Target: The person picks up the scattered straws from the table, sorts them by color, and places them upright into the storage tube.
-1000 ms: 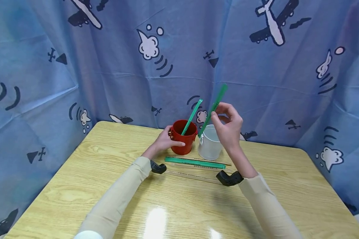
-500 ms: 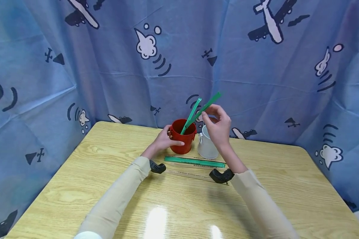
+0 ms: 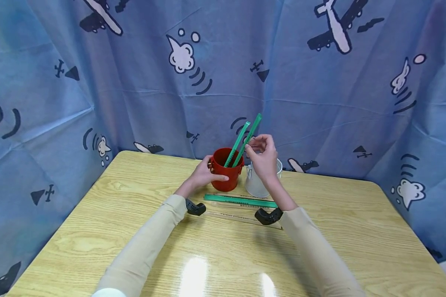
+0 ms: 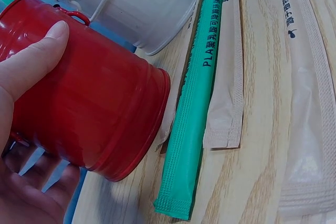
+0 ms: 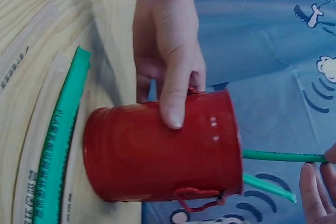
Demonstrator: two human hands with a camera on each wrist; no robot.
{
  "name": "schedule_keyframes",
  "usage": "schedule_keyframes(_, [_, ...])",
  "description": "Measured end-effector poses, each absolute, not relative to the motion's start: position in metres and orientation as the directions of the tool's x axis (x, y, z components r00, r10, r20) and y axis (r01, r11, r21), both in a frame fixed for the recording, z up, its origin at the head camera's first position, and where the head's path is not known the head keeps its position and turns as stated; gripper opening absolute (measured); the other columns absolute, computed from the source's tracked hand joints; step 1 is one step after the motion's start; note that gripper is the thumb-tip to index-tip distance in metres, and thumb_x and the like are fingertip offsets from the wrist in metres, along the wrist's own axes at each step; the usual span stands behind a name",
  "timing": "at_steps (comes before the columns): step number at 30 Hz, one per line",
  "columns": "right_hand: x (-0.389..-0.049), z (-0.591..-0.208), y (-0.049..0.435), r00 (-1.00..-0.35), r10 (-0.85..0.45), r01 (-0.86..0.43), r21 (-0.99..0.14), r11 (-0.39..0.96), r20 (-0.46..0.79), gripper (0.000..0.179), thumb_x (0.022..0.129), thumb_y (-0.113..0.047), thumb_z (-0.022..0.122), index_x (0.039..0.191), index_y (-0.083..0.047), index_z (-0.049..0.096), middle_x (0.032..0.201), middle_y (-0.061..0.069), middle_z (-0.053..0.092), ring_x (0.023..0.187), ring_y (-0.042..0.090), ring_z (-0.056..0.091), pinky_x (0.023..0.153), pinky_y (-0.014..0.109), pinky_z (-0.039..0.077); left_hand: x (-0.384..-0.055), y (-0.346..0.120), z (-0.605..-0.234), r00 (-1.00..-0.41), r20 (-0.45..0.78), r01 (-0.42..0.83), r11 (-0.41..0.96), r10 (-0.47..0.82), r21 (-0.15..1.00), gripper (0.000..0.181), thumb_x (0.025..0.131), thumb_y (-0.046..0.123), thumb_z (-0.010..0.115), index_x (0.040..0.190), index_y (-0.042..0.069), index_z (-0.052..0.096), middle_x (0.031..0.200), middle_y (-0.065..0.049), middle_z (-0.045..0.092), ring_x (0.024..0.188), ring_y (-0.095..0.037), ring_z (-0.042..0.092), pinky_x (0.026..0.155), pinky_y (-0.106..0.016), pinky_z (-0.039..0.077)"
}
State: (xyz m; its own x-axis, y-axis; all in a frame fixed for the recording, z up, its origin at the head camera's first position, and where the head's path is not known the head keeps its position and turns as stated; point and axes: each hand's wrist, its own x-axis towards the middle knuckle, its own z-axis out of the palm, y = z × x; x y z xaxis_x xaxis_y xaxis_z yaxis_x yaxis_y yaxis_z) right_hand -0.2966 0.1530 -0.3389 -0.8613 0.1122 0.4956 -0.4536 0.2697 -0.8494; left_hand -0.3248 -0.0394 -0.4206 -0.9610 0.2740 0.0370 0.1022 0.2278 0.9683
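My left hand (image 3: pixel 202 175) grips a red metal bucket (image 3: pixel 224 180) standing at the back of the table, its thumb across the front and the fingers around the far side. One straw in a green wrapper (image 3: pixel 241 135) leans inside the bucket. Above the rim, my right hand (image 3: pixel 264 159) pinches a second green-wrapped straw (image 3: pixel 255 120) between thumb and fingers. The lower end of that straw (image 5: pixel 283 156) is down inside the bucket, hidden by its wall. Just right of it stands a white bucket (image 3: pixel 254 186), partly behind my right hand.
In front of the buckets, another green-wrapped straw (image 4: pixel 197 98) lies flat on the table. Several straws in pale brown paper lie alongside, among them a nearer brown-wrapped straw (image 4: pixel 304 129). A blue patterned curtain (image 3: pixel 223 62) hangs right behind the table's back edge.
My right hand has moved left and slightly down from above the white bucket, bringing the green-wrapped straw's lower end into the red bucket. My left hand keeps its grip on the red bucket.
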Motion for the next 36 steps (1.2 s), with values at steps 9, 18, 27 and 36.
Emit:
schedule_keyframes(9, [-0.301,-0.354,0.159,-0.883,0.120,-0.363,-0.821,0.441,0.455,0.018,0.090,-0.013,0.065,0.105,-0.003,0.064,0.104,0.014,0.068,0.092,0.025,0.067,0.079,0.027,0.056,-0.327,-0.036,-0.422,-0.958,0.045,0.111,0.223,0.282,0.968,0.086,0.075,0.015,0.082,0.144,0.008,0.031,0.141,-0.010,0.047,0.126,-0.028,0.048,0.102,-0.045,0.046])
schedule_keyframes(18, [-0.290,-0.352,0.158,-0.816,0.075,-0.464,-0.727,0.507,0.573,0.024,0.089,-0.006,0.063,0.113,-0.003,0.065,0.110,0.017,0.060,0.093,0.028,0.064,0.083,0.043,0.056,-0.326,-0.038,-0.419,-0.961,0.045,0.110,0.228,0.274,0.967,0.086,0.075,0.015,0.082,0.145,0.008,0.031,0.142,-0.011,0.046,0.127,-0.028,0.047,0.102,-0.046,0.046])
schedule_keyframes(27, [-0.267,-0.359,0.163,-0.764,-0.443,-0.645,-0.559,0.521,0.468,0.018,0.086,-0.004,0.069,0.104,-0.002,0.066,0.087,0.007,0.070,0.076,0.017,0.065,0.066,0.028,0.057,-0.325,-0.040,-0.421,-0.959,0.052,0.117,0.220,0.280,0.968,0.086,0.076,0.014,0.081,0.145,0.007,0.030,0.142,-0.012,0.045,0.127,-0.029,0.046,0.104,-0.046,0.045])
schedule_keyframes(36, [-0.268,-0.382,0.172,-0.785,-0.600,-0.567,-0.564,0.600,0.152,0.022,0.086,-0.010,0.070,0.107,-0.005,0.066,0.087,0.002,0.068,0.078,0.011,0.063,0.070,0.023,0.055,-0.326,-0.040,-0.423,-0.962,0.046,0.108,0.219,0.270,0.970,0.087,0.075,0.015,0.082,0.144,0.009,0.031,0.142,-0.010,0.046,0.128,-0.027,0.046,0.105,-0.045,0.044])
